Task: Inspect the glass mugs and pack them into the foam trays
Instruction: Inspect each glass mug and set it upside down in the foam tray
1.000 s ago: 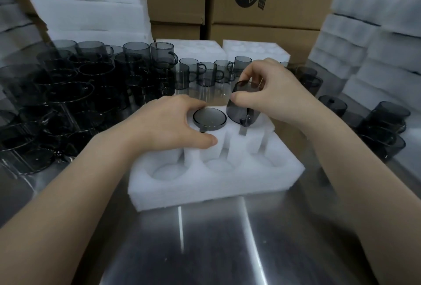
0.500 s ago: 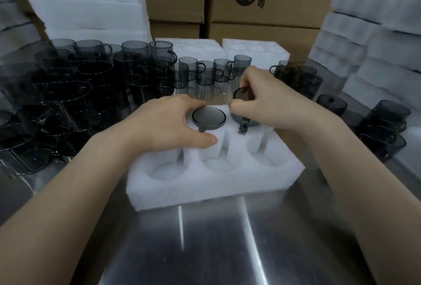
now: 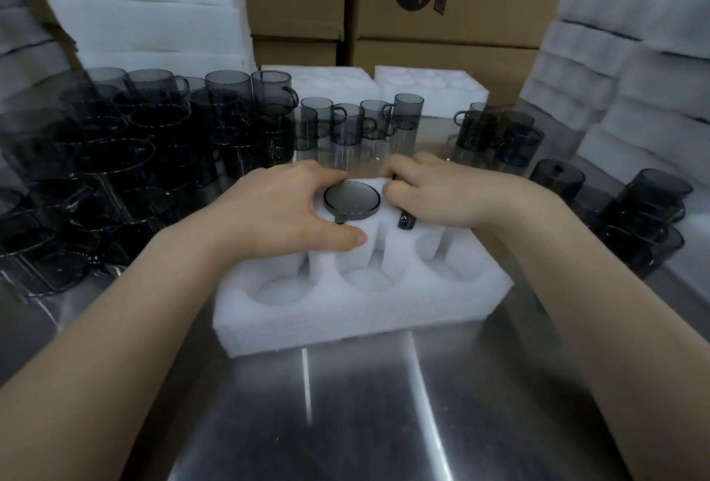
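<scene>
While the left hand (image 3: pixel 284 211) is laid loosely on the foam tray (image 3: pixel 365 311) beside a base-up mug (image 3: pixel 351 199) seated in its back row, a second mug (image 3: pixel 405 221) (only its handle shows) is gripped there in the curled right hand (image 3: pixel 442 196).

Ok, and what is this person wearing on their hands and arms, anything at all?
Nothing that shows. The left hand and right hand are ungloved, with no ring, watch or band in view. The left forearm and right forearm are uncovered up to the frame edge, so no sleeve appears.
</scene>
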The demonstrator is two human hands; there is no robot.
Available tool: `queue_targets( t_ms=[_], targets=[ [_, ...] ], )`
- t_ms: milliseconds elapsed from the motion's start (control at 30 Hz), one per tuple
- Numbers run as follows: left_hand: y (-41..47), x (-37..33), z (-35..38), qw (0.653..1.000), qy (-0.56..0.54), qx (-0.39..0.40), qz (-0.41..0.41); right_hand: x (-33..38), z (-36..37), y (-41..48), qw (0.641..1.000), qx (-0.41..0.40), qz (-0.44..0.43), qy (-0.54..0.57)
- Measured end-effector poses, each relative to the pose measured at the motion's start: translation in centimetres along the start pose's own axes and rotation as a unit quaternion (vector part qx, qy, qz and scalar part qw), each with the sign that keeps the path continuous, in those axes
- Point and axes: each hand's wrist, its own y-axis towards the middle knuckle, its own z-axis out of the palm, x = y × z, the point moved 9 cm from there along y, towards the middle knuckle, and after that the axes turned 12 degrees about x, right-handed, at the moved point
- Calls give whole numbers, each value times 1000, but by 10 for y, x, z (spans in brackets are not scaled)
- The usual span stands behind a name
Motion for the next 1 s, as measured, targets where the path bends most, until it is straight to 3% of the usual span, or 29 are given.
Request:
queue_targets(
  t_ms=[567,767,1000],
  targets=[
    [1,-2,2,999,34,7,-2,-9,17,6,1000,18,19,13],
    [0,-2,2,999,37,14,-8,-15,15,11,996,29,4,79],
    [0,-4,-1,1000,20,11,2,24,-51,26,967,-155,-118,162]
  ],
)
